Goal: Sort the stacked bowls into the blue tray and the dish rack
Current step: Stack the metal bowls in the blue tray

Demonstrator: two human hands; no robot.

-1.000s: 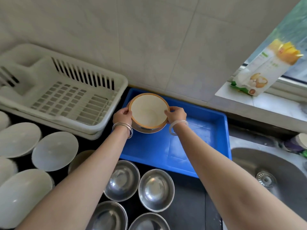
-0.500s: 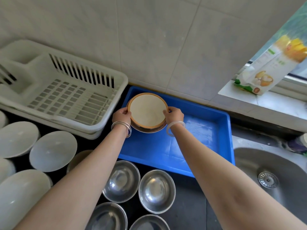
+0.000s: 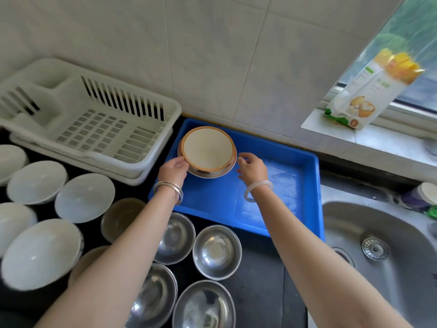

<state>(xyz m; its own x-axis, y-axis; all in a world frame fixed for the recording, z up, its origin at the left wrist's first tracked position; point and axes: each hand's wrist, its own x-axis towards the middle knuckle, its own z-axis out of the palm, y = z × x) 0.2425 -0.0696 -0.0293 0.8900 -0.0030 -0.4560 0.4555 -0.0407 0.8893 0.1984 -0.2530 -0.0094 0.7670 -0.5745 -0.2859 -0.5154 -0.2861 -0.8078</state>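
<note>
Left hand (image 3: 173,168) is touching the bowl (image 3: 207,149) in the blue tray (image 3: 295,185), grip unclear; right hand (image 3: 251,168) is hovering open. I'd be keeping it cornered, saving room.

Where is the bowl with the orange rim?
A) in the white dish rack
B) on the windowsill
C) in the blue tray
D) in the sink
C: the orange-rimmed bowl sits inside the blue tray, in its far left corner, the left hand at its edge.

Five white bowls (image 3: 85,197), four steel bowls (image 3: 216,252) (on the counter (image 3: 260,268)).
</note>
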